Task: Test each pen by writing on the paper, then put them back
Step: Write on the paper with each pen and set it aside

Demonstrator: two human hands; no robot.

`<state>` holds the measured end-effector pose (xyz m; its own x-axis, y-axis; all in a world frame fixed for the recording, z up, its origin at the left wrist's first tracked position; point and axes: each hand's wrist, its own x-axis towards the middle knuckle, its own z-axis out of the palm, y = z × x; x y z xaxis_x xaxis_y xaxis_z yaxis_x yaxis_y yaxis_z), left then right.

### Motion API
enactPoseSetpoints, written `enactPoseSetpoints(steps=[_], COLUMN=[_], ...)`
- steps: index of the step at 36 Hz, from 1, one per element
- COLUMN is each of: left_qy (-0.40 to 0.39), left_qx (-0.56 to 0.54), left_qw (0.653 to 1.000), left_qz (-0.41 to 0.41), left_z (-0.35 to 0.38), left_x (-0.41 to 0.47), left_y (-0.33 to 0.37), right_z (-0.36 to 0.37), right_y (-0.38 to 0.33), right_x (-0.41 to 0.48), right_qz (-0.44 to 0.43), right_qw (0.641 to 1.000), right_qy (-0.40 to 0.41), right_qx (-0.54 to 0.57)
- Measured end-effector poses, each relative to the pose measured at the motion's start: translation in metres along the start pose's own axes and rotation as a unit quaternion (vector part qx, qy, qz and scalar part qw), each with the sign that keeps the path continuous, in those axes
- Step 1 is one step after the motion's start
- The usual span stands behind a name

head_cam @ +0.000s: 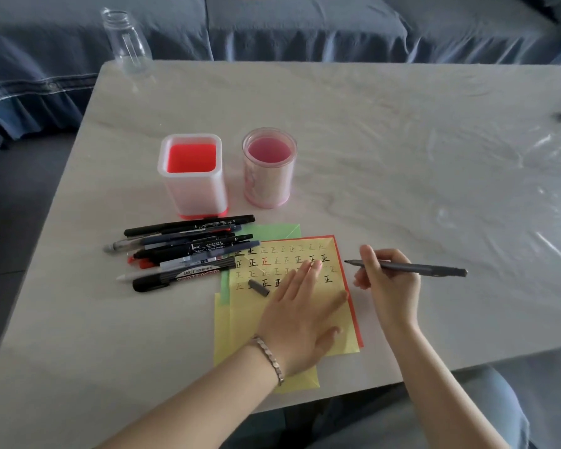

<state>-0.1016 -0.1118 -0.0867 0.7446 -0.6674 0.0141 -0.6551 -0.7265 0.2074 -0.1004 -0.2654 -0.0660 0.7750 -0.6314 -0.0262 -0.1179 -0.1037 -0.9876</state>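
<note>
My right hand [386, 280] grips a slim grey pen [434, 270].
Left hand [302, 315] flat on yellow paper [240, 319] marked "正"; black "BAOKE" marker [178, 276] at nine o'clock.

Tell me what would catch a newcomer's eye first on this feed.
The yellow paper at the table's near edge, filled with rows of characters, has the left hand flat on it. Beside it the right hand grips an uncapped grey pen; the cap lies on the paper. A heap of pens lies left of it, before two empty holders.
</note>
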Motion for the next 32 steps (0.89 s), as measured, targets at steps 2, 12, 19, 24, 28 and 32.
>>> enactPoseSetpoints(steps=[2, 12, 19, 24, 28, 32], left_qy=[-0.026, 0.014, 0.008, 0.006, 0.007, 0.008], left_qx=[-0.008, -0.044, -0.049, -0.048, -0.048, -0.045], left_qw=[1.0, 0.999, 0.999, 0.999, 0.999, 0.999], left_qz=[0.004, 0.019, 0.019, 0.019, 0.019, 0.02], left_z=[0.003, 0.008, 0.007, 0.006, 0.005, 0.005], left_x=[0.002, 0.001, 0.001, 0.001, 0.001, 0.001], left_y=[-0.003, -0.007, -0.007, -0.006, -0.007, -0.006], right_z=[0.004, 0.015, 0.015, 0.016, 0.016, 0.017], right_y=[0.002, 0.017, 0.021, 0.023, 0.024, 0.023], right_x=[0.002, -0.001, -0.001, -0.001, 0.0, 0.0], right_qz=[-0.006, -0.032, -0.047, -0.052, -0.05, -0.053], right_qw=[1.0, 0.993, 0.991, 0.989, 0.988, 0.988], right_qy=[0.015, 0.059, 0.056, 0.057, 0.055, 0.052], right_qx=[-0.02, -0.092, -0.114, -0.13, -0.132, -0.137])
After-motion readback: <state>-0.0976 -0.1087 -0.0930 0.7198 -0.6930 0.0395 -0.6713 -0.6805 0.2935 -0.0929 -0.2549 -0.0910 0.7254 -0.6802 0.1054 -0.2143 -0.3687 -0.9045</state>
